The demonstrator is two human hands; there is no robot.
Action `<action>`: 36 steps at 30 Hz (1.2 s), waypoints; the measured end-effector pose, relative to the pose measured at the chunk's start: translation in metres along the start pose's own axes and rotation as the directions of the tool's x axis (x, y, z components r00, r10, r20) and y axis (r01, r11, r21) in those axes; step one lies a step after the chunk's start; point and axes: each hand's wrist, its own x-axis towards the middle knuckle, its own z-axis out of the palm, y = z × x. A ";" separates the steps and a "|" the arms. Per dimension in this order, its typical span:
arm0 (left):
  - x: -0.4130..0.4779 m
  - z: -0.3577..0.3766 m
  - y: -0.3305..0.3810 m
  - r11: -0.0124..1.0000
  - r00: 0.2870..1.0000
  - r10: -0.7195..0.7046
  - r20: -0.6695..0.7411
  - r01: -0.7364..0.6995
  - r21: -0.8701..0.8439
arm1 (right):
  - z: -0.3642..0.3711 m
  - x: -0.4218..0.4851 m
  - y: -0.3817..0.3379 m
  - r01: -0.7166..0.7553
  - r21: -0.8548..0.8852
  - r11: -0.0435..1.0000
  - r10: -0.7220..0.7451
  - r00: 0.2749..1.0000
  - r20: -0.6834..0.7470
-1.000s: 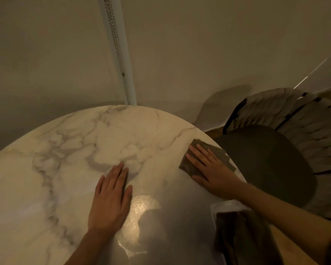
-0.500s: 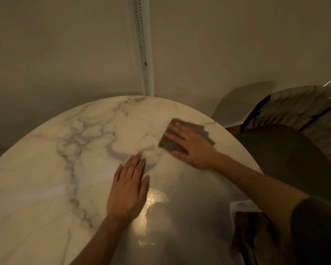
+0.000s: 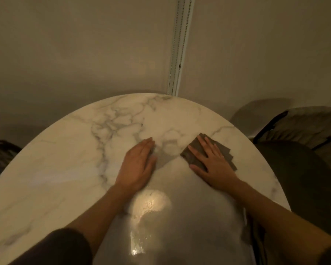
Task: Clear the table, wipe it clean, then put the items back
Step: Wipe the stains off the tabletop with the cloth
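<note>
A round white marble table point(image 3: 65, 169) with grey veins fills the head view. A folded dark cloth point(image 3: 196, 148) lies flat on its right half. My right hand point(image 3: 212, 165) presses down on the cloth with straight, spread fingers. To the left of it, my left hand point(image 3: 139, 165) rests flat on the bare marble, fingers together and pointing away from me. Nothing else stands on the tabletop. A shiny wet patch point(image 3: 151, 205) lies near me between my forearms.
A dark chair point(image 3: 298, 161) with a ribbed padded back stands close against the table's right edge. A wall with a white vertical strip point(image 3: 178, 54) rises just behind the table. A dark shape point(image 3: 2, 152) shows at the far left edge.
My right hand has slid the cloth across the right part of the table, from the edge inward and back a little. My left hand stayed flat on the marble. The camera turned left.
</note>
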 end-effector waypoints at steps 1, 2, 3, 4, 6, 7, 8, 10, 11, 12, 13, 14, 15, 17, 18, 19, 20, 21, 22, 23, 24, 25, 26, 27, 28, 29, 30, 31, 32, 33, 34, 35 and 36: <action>0.001 -0.011 -0.019 0.998 1.000 -0.001 -0.009 0.002 0.058 | -0.003 0.000 0.010 -0.069 -0.003 0.998 0.069 0.997 -0.014; 0.002 -0.024 -0.040 0.993 1.000 -0.025 -0.019 0.027 0.111 | -0.004 0.002 0.017 -0.152 0.001 0.988 0.152 0.988 -0.025; 0.002 -0.035 -0.060 0.985 0.998 -0.053 -0.033 0.058 0.160 | -0.004 0.006 0.019 -0.229 0.002 0.973 0.229 0.973 -0.033; 0.002 -0.043 -0.078 0.975 0.996 -0.078 -0.047 0.087 0.205 | -0.002 0.011 0.016 -0.294 -0.003 0.956 0.294 0.955 -0.048; -0.002 -0.052 -0.102 0.957 0.991 -0.109 -0.074 0.125 0.261 | 0.004 0.022 -0.004 -0.396 -0.007 0.918 0.394 0.915 -0.084; -0.006 -0.053 -0.108 0.954 0.989 -0.116 -0.089 0.136 0.266 | 0.008 0.028 -0.019 -0.427 0.001 0.904 0.426 0.900 -0.093; -0.007 -0.052 -0.110 0.955 0.988 -0.117 -0.101 0.140 0.260 | 0.011 0.035 -0.036 -0.429 0.011 0.903 0.428 0.899 -0.092; -0.007 -0.050 -0.111 0.962 0.987 -0.114 -0.116 0.139 0.236 | 0.017 0.046 -0.079 -0.355 0.022 0.935 0.355 0.933 -0.059; -0.007 -0.050 -0.111 0.964 0.985 -0.123 -0.121 0.147 0.221 | 0.021 0.048 -0.104 -0.302 0.023 0.953 0.303 0.952 -0.039; -0.007 -0.051 -0.111 0.966 0.983 -0.134 -0.123 0.158 0.205 | 0.026 0.049 -0.132 -0.245 0.028 0.969 0.246 0.969 -0.030; -0.006 -0.051 -0.112 0.968 0.983 -0.140 -0.119 0.161 0.193 | 0.032 0.047 -0.160 -0.184 0.048 0.982 0.186 0.982 -0.036; -0.006 -0.052 -0.112 0.969 0.984 -0.142 -0.109 0.161 0.188 | 0.037 0.041 -0.189 -0.114 0.079 0.990 0.118 0.992 -0.050; -0.006 -0.053 -0.112 0.969 0.985 -0.143 -0.097 0.159 0.188 | 0.043 0.033 -0.215 -0.030 0.091 0.995 0.035 0.998 -0.053; -0.006 -0.054 -0.113 0.969 0.986 -0.154 -0.068 0.164 0.185 | 0.050 0.014 -0.250 0.113 0.077 0.991 -0.114 0.993 0.017; -0.006 -0.055 -0.113 0.970 0.986 -0.158 -0.055 0.165 0.180 | 0.051 0.008 -0.253 0.162 0.073 0.984 -0.165 0.985 0.048; -0.006 -0.055 -0.113 0.970 0.985 -0.162 -0.054 0.169 0.174 | 0.051 0.007 -0.246 0.213 0.075 0.974 -0.217 0.975 0.054; -0.006 -0.055 -0.112 0.970 0.984 -0.165 -0.065 0.174 0.170 | 0.050 0.011 -0.232 0.251 0.061 0.966 -0.253 0.967 0.040; -0.005 -0.055 -0.111 0.970 0.983 -0.164 -0.081 0.176 0.165 | 0.048 0.020 -0.214 0.258 0.036 0.966 -0.259 0.966 0.027; -0.005 -0.055 -0.111 0.972 0.983 -0.161 -0.092 0.175 0.159 | 0.045 0.033 -0.192 0.222 0.008 0.975 -0.222 0.975 0.008; -0.006 -0.055 -0.111 0.973 0.983 -0.158 -0.098 0.172 0.156 | 0.040 0.048 -0.167 0.139 -0.009 0.990 -0.139 0.990 -0.010; -0.007 -0.055 -0.111 0.973 0.983 -0.154 -0.100 0.169 0.158 | 0.032 0.063 -0.140 0.030 -0.017 0.999 -0.030 0.999 -0.019; -0.006 -0.055 -0.111 0.972 0.984 -0.150 -0.100 0.165 0.166 | 0.024 0.077 -0.113 -0.083 -0.026 0.996 0.083 0.996 -0.025; -0.005 -0.055 -0.111 0.971 0.984 -0.146 -0.102 0.162 0.173 | 0.015 0.089 -0.088 -0.181 -0.034 0.983 0.180 0.983 -0.035; -0.004 -0.054 -0.111 0.971 0.984 -0.145 -0.102 0.162 0.176 | 0.008 0.100 -0.068 -0.255 -0.036 0.966 0.253 0.966 -0.047; -0.004 -0.054 -0.112 0.970 0.983 -0.151 -0.102 0.167 0.177 | 0.004 0.109 -0.052 -0.319 -0.034 0.947 0.317 0.947 -0.056; -0.004 -0.053 -0.112 0.968 0.981 -0.162 -0.106 0.179 0.176 | 0.001 0.119 -0.042 -0.381 -0.035 0.924 0.378 0.923 -0.070; -0.003 -0.053 -0.112 0.967 0.978 -0.174 -0.112 0.191 0.169 | 0.000 0.131 -0.038 -0.433 -0.039 0.900 0.429 0.899 -0.085; -0.003 -0.053 -0.113 0.968 0.976 -0.184 -0.119 0.201 0.152 | 0.000 0.143 -0.039 -0.477 -0.039 0.878 0.472 0.877 -0.094; -0.003 -0.052 -0.113 0.970 0.973 -0.191 -0.128 0.207 0.129 | 0.001 0.155 -0.044 -0.518 -0.035 0.854 0.513 0.853 -0.097; -0.003 -0.052 -0.113 0.970 0.969 -0.202 -0.138 0.218 0.108 | 0.001 0.169 -0.052 -0.550 -0.031 0.835 0.545 0.833 -0.091; -0.003 -0.053 -0.113 0.969 0.965 -0.215 -0.150 0.230 0.091 | 0.001 0.183 -0.062 -0.561 -0.025 0.827 0.558 0.826 -0.087; -0.003 -0.053 -0.112 0.968 0.962 -0.221 -0.162 0.237 0.082 | 0.002 0.197 -0.075 -0.551 -0.024 0.834 0.547 0.832 -0.085; -0.003 -0.054 -0.112 0.968 0.959 -0.225 -0.174 0.241 0.074 | 0.003 0.210 -0.089 -0.522 -0.030 0.853 0.518 0.851 -0.085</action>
